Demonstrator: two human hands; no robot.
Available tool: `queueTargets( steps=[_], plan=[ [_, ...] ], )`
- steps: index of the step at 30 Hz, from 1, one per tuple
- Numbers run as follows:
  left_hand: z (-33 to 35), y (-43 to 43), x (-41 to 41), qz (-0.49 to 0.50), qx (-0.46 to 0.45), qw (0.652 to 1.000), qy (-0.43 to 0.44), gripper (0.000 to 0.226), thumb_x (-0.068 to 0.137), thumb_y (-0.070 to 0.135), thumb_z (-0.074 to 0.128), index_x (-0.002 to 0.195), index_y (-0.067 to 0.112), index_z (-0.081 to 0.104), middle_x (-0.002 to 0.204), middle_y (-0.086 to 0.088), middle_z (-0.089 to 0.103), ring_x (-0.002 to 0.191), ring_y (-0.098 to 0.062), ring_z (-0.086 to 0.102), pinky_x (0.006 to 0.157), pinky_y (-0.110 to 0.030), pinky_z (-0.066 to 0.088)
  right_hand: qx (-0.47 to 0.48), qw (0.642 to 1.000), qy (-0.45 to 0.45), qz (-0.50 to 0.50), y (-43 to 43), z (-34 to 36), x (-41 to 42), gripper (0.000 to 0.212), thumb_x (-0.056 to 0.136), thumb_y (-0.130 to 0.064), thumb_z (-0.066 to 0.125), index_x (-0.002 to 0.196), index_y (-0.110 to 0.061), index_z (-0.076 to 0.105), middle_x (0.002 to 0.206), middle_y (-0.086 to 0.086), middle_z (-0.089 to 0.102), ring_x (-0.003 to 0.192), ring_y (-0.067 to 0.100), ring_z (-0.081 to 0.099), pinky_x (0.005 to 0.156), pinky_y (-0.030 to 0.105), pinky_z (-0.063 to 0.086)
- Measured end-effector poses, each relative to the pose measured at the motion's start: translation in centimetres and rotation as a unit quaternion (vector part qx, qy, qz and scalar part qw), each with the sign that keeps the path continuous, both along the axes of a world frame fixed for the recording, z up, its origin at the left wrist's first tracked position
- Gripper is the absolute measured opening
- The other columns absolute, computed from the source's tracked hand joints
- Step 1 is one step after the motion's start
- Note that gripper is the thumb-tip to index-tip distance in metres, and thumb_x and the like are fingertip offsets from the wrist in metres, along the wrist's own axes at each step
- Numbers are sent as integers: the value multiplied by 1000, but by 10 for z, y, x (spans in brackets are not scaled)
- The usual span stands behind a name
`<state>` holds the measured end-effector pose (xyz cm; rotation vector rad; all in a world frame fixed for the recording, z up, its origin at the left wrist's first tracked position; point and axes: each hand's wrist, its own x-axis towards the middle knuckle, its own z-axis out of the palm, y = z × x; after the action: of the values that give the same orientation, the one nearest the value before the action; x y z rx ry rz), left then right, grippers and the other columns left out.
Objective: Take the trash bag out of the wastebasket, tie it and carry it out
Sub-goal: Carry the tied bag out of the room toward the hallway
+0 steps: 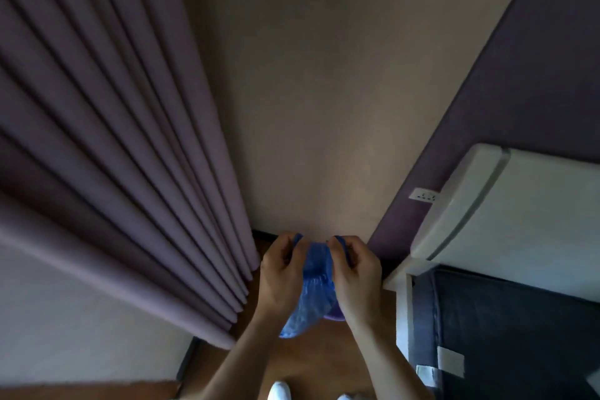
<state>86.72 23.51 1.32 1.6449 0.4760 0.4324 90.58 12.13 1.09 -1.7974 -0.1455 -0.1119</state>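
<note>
A blue plastic trash bag (pixel 312 292) hangs in the air between my hands, above the wooden floor. My left hand (pixel 281 273) pinches one strip of the bag's top edge, and my right hand (pixel 355 273) pinches the other strip. The two strips stick up past my fingertips, a little apart. Under the bag a small piece of the purple wastebasket (pixel 334 316) shows by my right wrist; the bag and my hands hide most of it.
Pleated purple curtains (pixel 123 153) hang on the left. A beige wall (pixel 324 91) faces me and a purple wall with a white socket (pixel 423 195) stands to the right. A white headboard (pixel 506 204) and dark bedding (pixel 519 334) fill the right side. White shoes (pixel 280 391) show below.
</note>
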Motion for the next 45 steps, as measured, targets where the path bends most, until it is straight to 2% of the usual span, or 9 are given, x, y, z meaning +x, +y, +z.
queueTargets(
  steps=[3, 9, 14, 18, 23, 28, 31, 39, 45],
  plan=[
    [1, 9, -15, 37, 6, 999, 2, 23, 97, 19, 55, 74, 15, 55, 61, -10, 51, 56, -17, 46, 53, -43, 40, 15, 998, 4, 59, 14, 6, -4, 17, 95, -14, 64, 79, -21, 67, 72, -8, 71, 69, 12, 69, 63, 22, 53],
    [7, 18, -48, 199, 10, 980, -3, 26, 89, 29, 55, 64, 31, 52, 54, 10, 46, 53, -6, 42, 52, -32, 37, 25, 977, -4, 211, 40, 3, 3, 24, 94, -12, 64, 71, -20, 62, 63, -11, 65, 59, 5, 60, 59, 19, 46],
    [8, 1, -89, 342, 17, 939, 7, 29, 88, 21, 57, 62, 22, 44, 56, 8, 39, 55, -6, 37, 53, -26, 35, 24, 942, 25, 334, 51, -4, -11, 29, 94, -19, 64, 66, -19, 58, 56, -9, 59, 53, 2, 50, 56, 24, 43],
    [8, -21, -137, 447, 18, 894, -5, 28, 93, 5, 59, 67, 14, 54, 57, 6, 44, 54, -7, 38, 51, -25, 34, 28, 905, 23, 424, 54, -3, -45, 29, 95, -15, 64, 67, -19, 59, 55, -6, 57, 54, 5, 50, 54, 31, 44],
    [19, -54, -210, 558, 14, 830, -8, 35, 97, 7, 57, 65, 21, 52, 56, 11, 38, 54, -11, 32, 52, -34, 30, 32, 839, 23, 543, 62, 5, -110, 30, 93, -27, 59, 69, -10, 60, 56, 12, 56, 54, 10, 48, 56, 37, 44],
    [27, -94, -296, 664, 38, 747, 11, 24, 97, 9, 58, 73, 7, 55, 55, 12, 45, 52, -6, 38, 52, -27, 34, 22, 758, 40, 650, 65, 10, -199, 28, 90, -29, 59, 65, -17, 58, 53, -7, 56, 52, 5, 49, 55, 36, 43],
    [25, -123, -346, 716, 31, 697, 8, 21, 97, 14, 57, 75, 13, 59, 51, 14, 50, 48, -1, 41, 49, -18, 37, 29, 704, 45, 708, 53, 9, -254, 31, 85, -40, 56, 64, -18, 57, 53, -9, 55, 51, 3, 47, 54, 31, 40],
    [13, -204, -476, 830, 32, 556, -18, 28, 90, 32, 54, 76, 9, 58, 52, 10, 41, 45, -6, 33, 45, -25, 30, 17, 564, 34, 825, 8, 4, -402, 37, 89, -37, 57, 61, -14, 51, 48, -12, 42, 48, 5, 36, 51, 31, 34],
    [5, -262, -584, 874, 18, 484, -31, 25, 91, 33, 54, 72, 19, 60, 48, 12, 41, 45, -7, 32, 49, -26, 26, 4, 480, 2, 877, -32, 7, -522, 36, 92, -32, 57, 60, -21, 46, 47, -14, 41, 48, 4, 35, 50, 26, 30]
  ],
)
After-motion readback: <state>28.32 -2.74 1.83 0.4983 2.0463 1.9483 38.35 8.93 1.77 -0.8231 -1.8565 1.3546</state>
